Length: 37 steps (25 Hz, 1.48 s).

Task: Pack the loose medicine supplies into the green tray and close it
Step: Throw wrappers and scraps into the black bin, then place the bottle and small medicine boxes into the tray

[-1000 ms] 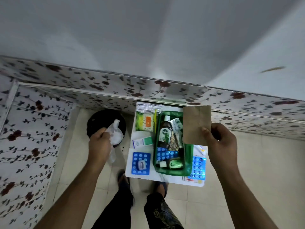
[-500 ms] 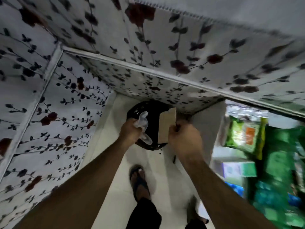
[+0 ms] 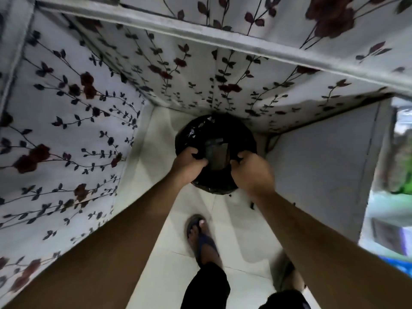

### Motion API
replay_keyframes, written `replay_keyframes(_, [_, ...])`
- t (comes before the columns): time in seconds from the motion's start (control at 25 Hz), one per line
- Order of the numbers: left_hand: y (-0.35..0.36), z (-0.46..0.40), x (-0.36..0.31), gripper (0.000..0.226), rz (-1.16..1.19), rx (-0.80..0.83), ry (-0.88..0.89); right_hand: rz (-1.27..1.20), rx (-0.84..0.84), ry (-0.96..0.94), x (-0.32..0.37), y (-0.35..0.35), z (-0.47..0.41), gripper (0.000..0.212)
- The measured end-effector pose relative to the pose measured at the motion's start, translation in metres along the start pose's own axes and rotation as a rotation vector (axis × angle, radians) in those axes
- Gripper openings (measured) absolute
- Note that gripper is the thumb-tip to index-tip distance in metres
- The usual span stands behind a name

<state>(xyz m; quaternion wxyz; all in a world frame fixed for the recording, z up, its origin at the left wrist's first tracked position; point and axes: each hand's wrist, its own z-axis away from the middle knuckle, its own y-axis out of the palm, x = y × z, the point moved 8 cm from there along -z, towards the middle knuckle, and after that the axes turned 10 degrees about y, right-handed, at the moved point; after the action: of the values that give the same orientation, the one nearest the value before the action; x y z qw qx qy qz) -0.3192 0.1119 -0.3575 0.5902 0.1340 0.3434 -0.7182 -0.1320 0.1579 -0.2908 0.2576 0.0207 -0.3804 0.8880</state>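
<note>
A black bin lined with a black plastic bag stands on the floor against the flowered wall. A brown piece of paper lies inside it. My left hand and my right hand are at the bin's near rim, fingers curled on the black bag on either side of the paper. The green tray and the medicine supplies show only as a green and blue blur at the far right edge, on top of the small white table.
Flowered walls close in on the left and behind the bin. The white table's side stands right of the bin. My sandalled foot rests on the pale tiled floor just before the bin.
The view has swung left and down from the table to the bin. The brown paper has left my right hand and lies in the bin. The white wrapper is gone from my left hand. Both hands now grip the bag.
</note>
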Motion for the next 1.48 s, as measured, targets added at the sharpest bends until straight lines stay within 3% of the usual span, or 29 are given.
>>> replay_keyframes(0.12, [-0.005,0.036,-0.017,0.033,0.016,-0.016,0.036,0.028,-0.014,0.015,-0.007,-0.028,0.032,0.039])
replay_keyframes(0.32, [0.001,0.126,-0.097,0.009,0.041,-0.012,0.177,-0.064,-0.092,-0.132,-0.018,-0.127,0.123,0.042])
replay_keyframes(0.56, [0.067,0.23,-0.211,0.016,-0.053,-0.016,0.404,-0.374,-0.145,-0.268,-0.094,-0.255,0.213,0.024])
replay_keyframes(0.68, [0.113,0.262,-0.24,0.027,-0.155,-0.002,0.536,-0.508,-0.253,-0.214,-0.161,-0.312,0.222,0.021])
replay_keyframes(0.84, [0.162,0.283,-0.244,0.051,-0.458,-0.043,0.669,-0.603,-0.429,-0.065,-0.273,-0.37,0.199,0.018])
replay_keyframes(1.08, [0.184,0.273,-0.236,0.053,-0.624,-0.146,0.732,-0.508,-0.45,0.19,-0.368,-0.357,0.122,0.032])
replay_keyframes(1.36, [0.187,0.281,-0.242,0.044,-0.716,-0.172,0.736,-0.481,-0.407,0.34,-0.39,-0.338,0.071,0.062])
replay_keyframes(1.48, [0.172,0.307,-0.251,0.037,-0.667,-0.264,0.652,-0.544,-0.389,0.355,-0.391,-0.336,0.07,0.054])
